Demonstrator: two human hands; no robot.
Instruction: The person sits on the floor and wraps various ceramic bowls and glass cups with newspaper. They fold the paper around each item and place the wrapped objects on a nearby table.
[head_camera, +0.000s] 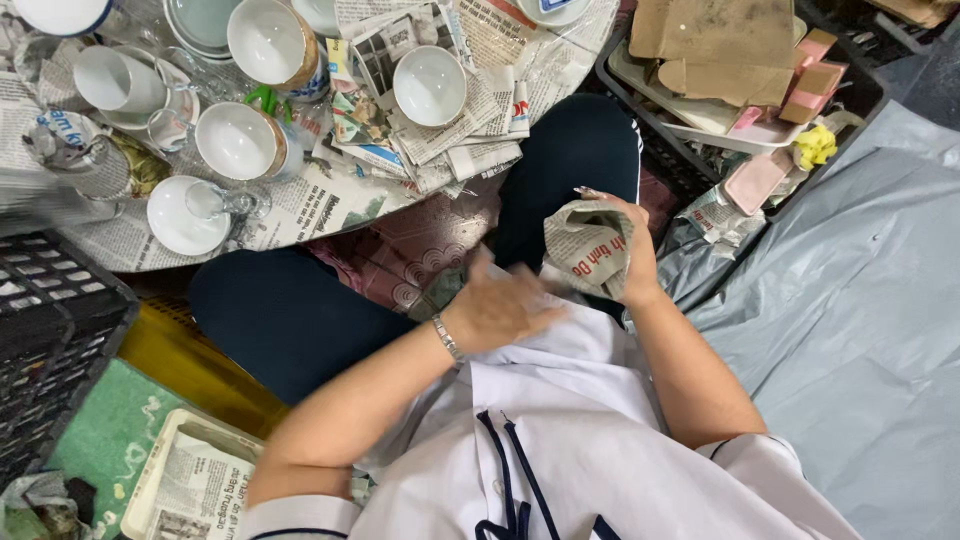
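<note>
My right hand (632, 262) grips a bundle wrapped in newspaper (588, 246) over my lap. My left hand (500, 305) hovers just left of the bundle, blurred, fingers loosely apart, holding nothing I can see. Whatever is inside the wrap is hidden. A low round table (120, 250) covered in newspaper stands in front of my knees, with several white cups and bowls on it, one white bowl (429, 84) nearest to my hands.
A black plastic crate (50, 330) stands at the left. A tray lined with newspaper (190, 480) lies by my left elbow. At the upper right, a dark tray (860, 95) holds cardboard and pink boxes. Grey sheeting (860, 300) covers the floor on the right.
</note>
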